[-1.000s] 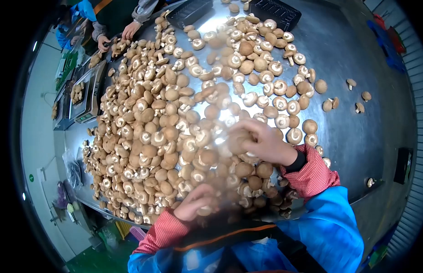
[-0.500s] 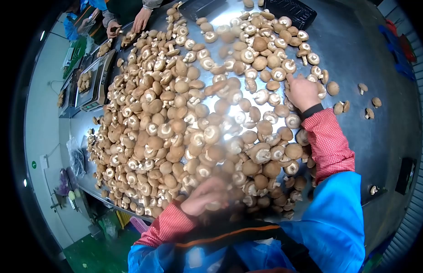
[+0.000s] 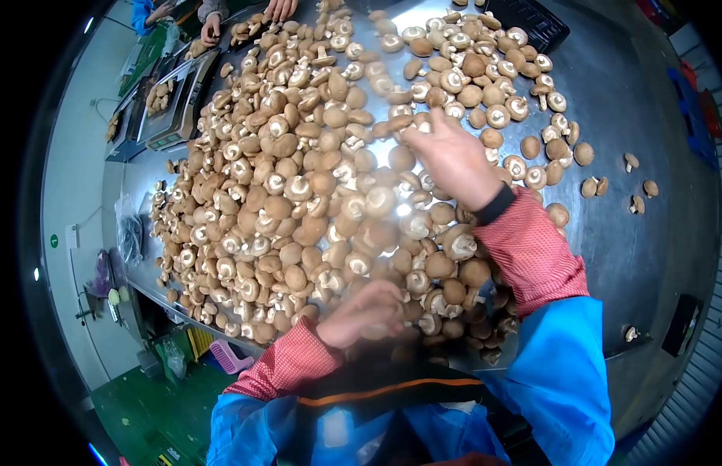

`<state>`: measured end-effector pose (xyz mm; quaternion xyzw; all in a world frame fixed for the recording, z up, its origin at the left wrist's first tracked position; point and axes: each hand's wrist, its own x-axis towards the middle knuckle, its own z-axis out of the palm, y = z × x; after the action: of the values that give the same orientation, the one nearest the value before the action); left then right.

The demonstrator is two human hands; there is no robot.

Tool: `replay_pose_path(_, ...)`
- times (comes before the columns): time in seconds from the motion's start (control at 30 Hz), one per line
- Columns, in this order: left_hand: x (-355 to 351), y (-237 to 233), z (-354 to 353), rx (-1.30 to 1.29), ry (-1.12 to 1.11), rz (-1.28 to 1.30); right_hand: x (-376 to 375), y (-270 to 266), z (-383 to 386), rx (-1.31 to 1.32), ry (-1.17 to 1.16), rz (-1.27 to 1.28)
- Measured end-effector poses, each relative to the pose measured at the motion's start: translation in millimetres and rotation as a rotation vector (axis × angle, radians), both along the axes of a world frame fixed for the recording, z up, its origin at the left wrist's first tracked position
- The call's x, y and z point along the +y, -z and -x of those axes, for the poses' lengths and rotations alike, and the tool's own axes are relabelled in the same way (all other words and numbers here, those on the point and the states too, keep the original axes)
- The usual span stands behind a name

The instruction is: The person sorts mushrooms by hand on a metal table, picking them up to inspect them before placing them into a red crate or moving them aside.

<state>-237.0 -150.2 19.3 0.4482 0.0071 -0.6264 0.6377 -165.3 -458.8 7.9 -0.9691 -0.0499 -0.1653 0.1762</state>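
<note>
Brown-capped shiitake mushrooms (image 3: 283,210) with pale stems lie heaped over a metal table. My right hand (image 3: 454,163) reaches over the looser mushrooms at the upper middle. Its thumb and forefinger close around a mushroom (image 3: 420,122) there; the other fingers are mostly hidden behind the hand. Low in the middle, close to my apron, my left hand (image 3: 366,312) hovers with curled fingers. A pale rounded mushroom (image 3: 374,332) shows partly beneath those fingers, blurred by haze on the view.
At the upper left, a scale (image 3: 175,105) holds a small pile of mushrooms, and another person's hands (image 3: 279,9) work near it. A black crate (image 3: 528,23) stands at the back. Several stray mushrooms (image 3: 636,203) lie on the bare metal table (image 3: 609,256) to the right.
My right hand has moved leftward from the right edge of the mushrooms to their upper middle. My left hand stays low, slightly shifted. The whole view has tilted a little.
</note>
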Motion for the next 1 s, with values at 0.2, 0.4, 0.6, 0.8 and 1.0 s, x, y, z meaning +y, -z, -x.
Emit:
replay_pose_path(0.2, 12.2, -7.6, 2.1, -0.07, -0.061, -0.055, 42.1, 71.6, -43.1, 0.047, 0.043, 0.508)
replay_pose_path(0.4, 22.2, -5.8, 9.7, -0.118, -0.107, -0.043, 33.6, 43.6, -44.0, 0.149, -0.107, 0.3)
replay_pose_path(0.6, 27.6, -3.8, 18.4, -0.101, -0.008, 0.03, 25.7, -30.2, 37.7, 0.368, -0.069, -0.651)
replay_pose_path(0.8, -16.4, 2.6, 48.6, -0.203, 0.521, 0.239, 33.4, -22.3, 236.9, 0.728, 0.048, -1.309)
replay_pose_path(1.0, -61.7, 21.3, 133.9, -0.063, 0.876, 0.304, 72.5, -26.9, 430.3, 0.688, 0.506, -1.54)
